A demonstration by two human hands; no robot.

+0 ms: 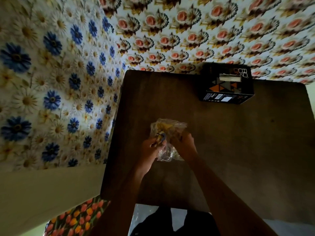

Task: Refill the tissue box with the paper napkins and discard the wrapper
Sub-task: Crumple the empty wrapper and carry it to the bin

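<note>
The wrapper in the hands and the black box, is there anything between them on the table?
No. In the head view, only bare table lies between the wrapper and the box.

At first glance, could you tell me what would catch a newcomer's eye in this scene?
Both hands, left hand and right hand, grip a crinkled clear wrapper over the middle of the dark wooden table. A black tissue box with orange triangles sits at the far edge. Bold floral wallpaper fills the background.

one tissue box [227, 84], one wrapper [167, 138], two hands
</note>
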